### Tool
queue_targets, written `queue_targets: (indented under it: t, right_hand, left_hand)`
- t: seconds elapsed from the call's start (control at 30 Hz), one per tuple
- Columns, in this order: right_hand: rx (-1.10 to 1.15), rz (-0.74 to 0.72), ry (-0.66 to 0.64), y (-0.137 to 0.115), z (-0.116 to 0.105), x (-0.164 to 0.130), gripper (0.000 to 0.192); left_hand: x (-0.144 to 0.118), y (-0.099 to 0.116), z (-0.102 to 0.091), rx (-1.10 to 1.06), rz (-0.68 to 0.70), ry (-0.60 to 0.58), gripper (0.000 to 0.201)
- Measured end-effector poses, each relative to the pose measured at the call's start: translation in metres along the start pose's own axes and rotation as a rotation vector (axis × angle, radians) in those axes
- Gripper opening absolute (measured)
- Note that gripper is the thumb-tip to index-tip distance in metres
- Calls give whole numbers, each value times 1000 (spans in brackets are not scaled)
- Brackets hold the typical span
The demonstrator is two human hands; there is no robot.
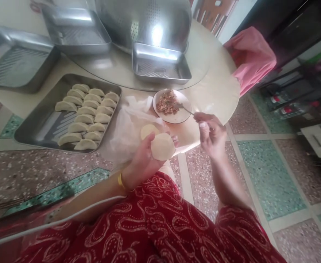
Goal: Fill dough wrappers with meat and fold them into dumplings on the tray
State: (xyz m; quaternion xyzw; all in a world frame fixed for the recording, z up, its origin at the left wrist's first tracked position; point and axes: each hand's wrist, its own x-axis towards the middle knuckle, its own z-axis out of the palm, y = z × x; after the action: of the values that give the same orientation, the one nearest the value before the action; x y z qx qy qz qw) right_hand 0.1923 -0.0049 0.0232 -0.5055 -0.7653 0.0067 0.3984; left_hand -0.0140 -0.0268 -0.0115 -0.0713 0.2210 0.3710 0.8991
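A round pale table (220, 91) fills the upper middle of the frame. At left centre on it sits a steel tray (37, 128) holding rows of folded dumplings (86, 117). Just above frame centre stands a small plate of minced filling (167, 102). The left hand (144, 160), at centre, is raised palm-up from a bent wrist, cupping a round dumpling wrapper (162, 147) on its fingers. The right hand (211, 133), right of centre, is pinched around the handle of a spoon (182, 107) whose bowl rests in the filling.
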Motion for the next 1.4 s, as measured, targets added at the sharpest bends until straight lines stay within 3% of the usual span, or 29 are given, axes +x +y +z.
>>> queue_targets:
  t: [0.13, 0.53, 0.8, 0.93, 1.1, 1.23, 1.4]
  right_hand:
    - [-8, -2, -21, 11, 13, -4, 20]
    - [-167, -184, -44, 28, 61, -3, 21]
    - [-85, -14, -123, 26, 78, -2, 30]
    - [-17, 12, -125, 26, 69, 6, 31]
    - [-15, -14, -244, 24, 33, 12, 25]
    - [-52, -34, -215, 21, 8, 12, 22]
    - [-40, -34, -198, 23, 3, 17, 20]
  left_hand:
    - [1, 0, -1, -11, 8, 17, 53]
    - [7, 3, 8, -52, 36, 110, 46]
    - [9, 5, 7, -52, 27, 42, 46]
    - [9, 4, 2, -35, 35, 57, 46]
    - [7, 5, 0, 14, 23, 79, 55]
    - [9, 5, 0, 13, 38, 85, 54]
    - [11, 3, 0, 1, 24, 85, 53]
